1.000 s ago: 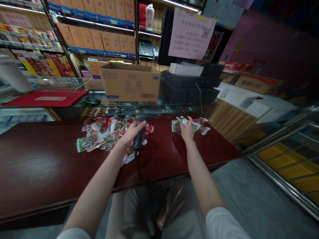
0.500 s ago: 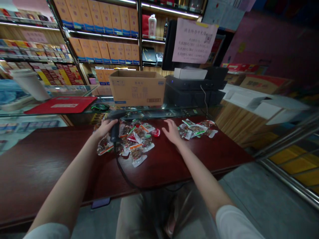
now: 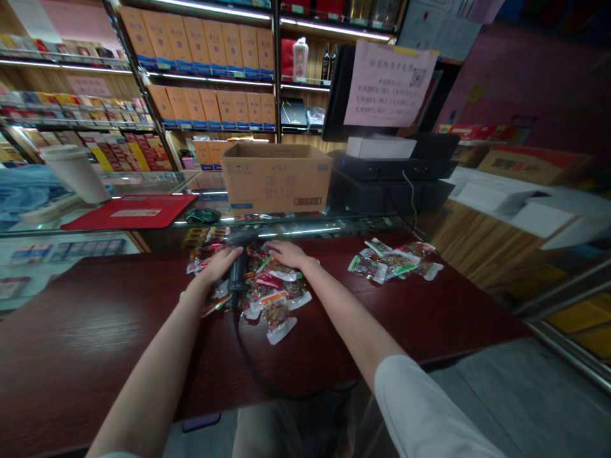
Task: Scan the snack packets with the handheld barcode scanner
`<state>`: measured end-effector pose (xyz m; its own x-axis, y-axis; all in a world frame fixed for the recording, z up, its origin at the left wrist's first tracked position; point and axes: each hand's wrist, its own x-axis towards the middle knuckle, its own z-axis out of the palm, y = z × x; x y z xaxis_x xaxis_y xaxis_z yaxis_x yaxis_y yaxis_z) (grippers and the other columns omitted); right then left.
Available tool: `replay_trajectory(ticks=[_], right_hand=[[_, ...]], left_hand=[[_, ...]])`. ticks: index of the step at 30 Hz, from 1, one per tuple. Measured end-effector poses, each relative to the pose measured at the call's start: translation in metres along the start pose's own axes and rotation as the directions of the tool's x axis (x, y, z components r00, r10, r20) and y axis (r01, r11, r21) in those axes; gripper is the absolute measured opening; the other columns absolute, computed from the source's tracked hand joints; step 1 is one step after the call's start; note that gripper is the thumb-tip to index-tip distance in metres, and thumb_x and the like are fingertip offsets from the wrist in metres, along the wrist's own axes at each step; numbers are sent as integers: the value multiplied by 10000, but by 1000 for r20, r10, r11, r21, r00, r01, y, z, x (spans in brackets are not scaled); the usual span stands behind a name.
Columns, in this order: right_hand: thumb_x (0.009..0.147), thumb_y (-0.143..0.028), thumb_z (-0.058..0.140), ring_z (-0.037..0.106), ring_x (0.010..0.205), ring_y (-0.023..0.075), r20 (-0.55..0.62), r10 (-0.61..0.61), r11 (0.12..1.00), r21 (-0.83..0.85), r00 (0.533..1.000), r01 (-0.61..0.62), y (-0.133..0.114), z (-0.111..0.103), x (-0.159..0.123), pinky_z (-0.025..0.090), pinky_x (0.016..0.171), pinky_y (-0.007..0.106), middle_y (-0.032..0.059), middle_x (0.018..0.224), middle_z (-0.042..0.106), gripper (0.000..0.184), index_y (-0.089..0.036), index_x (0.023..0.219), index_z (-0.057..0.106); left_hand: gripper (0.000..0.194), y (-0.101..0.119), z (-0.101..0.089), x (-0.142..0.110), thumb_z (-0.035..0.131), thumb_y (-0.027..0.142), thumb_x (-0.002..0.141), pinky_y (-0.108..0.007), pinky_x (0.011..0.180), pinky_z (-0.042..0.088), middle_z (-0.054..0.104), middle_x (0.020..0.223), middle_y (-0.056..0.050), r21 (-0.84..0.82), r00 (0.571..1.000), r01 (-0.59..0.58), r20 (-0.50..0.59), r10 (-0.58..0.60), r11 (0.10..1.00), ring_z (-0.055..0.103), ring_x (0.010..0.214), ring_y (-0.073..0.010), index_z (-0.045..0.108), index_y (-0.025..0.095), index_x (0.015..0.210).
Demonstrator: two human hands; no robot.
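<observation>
- Fingers of L hand [image 3: 219, 266] closed round handle of black corded scanner [image 3: 237, 273], thumb on its near side, other fingertips hidden.
- R hand [image 3: 289, 254] palm down, fingers part-bent & slightly apart, over far side of L packet pile [image 3: 277, 297]; can't tell if they've hold of a pkt.
- L packet pile lies on dark red tabletop [image 3: 305, 369], under & around both hands. Clear pkts w/ brown contents, green, orange & red strips; print too small to read.
- R packet pile [image 3: 394, 262], similar pkts, well apart on far R of tabletop.
- Scanner cord [image 3: 248, 362] runs to near edge.
- Beyond, on glass counter: open carton [image 3: 277, 184], big 2-line print blurred, lower line looks like "BLUE". L of it, mouse [image 3: 203, 216], then red mat [image 3: 128, 212] w/ white label (illegible), white cup [image 3: 76, 173] farther L.
- R of carton: monitor [image 3: 338, 95] w/ pink notice [image 3: 389, 86], Chinese txt, QR code upper R; figs look like 200, 300, 500 w/ 元, rest too soft.
- Far shelves: orange boxes [image 3: 207, 109], blue bases, vertical lettering unreadable.
</observation>
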<state>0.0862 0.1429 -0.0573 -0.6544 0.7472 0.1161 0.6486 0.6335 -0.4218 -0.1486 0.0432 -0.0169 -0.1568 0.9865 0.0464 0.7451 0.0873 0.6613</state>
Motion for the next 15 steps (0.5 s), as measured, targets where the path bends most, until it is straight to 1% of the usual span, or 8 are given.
replay_trajectory(ticks=[2,4,8,10,12,15], right_hand=[[1044,-461,377,461,1431,250,7,6,999,-50,1000,-6,-4,0,-6,352,1194,445,6,1548,514,467,-340,1466,536],[1042,-477,368,493,1384,271,-4,23,996,-82,1000,-23,-8,-1,-14,391,1157,450,8,1533,526,466,-336,1442,562],[1041,-476,362,518,1331,284,-19,53,994,-93,998,-55,-16,-6,-33,435,1106,449,2,1526,526,457,-332,1416,582],[1042,-462,362,532,1307,285,-25,66,993,-95,997,-68,-20,-8,-43,451,1085,444,6,1509,542,453,-317,1404,593],[1042,-452,367,540,1289,278,-38,80,991,-104,996,-83,-23,-11,-54,458,1072,431,10,1493,555,446,-301,1390,602],[1044,-438,373,544,1275,265,-61,89,989,-113,994,-95,-24,-12,-68,457,1067,416,10,1475,568,428,-295,1364,618]], left_hand=[[731,2,1,-2,369,690,821,-435,1030,488,748,1187,-184,45,999,3,41,-5,999,664,1160,-371,740,115,1078],[790,6,4,-4,325,709,820,-432,1033,483,728,1226,-204,110,997,4,75,-12,994,655,1180,-375,728,93,1107],[892,12,10,-10,246,729,821,-429,1061,456,674,1312,-241,200,991,-13,131,-14,980,627,1237,-379,688,49,1193],[897,15,14,-13,232,714,831,-428,1092,430,648,1360,-235,216,990,-29,141,-2,976,593,1290,-370,660,47,1252],[884,17,19,-18,223,698,840,-430,1104,417,648,1364,-225,236,990,-28,138,-4,971,579,1311,-364,652,53,1265],[830,23,26,-27,219,681,852,-435,1086,431,682,1304,-215,262,991,-25,135,-11,965,606,1270,-363,684,81,1188]])
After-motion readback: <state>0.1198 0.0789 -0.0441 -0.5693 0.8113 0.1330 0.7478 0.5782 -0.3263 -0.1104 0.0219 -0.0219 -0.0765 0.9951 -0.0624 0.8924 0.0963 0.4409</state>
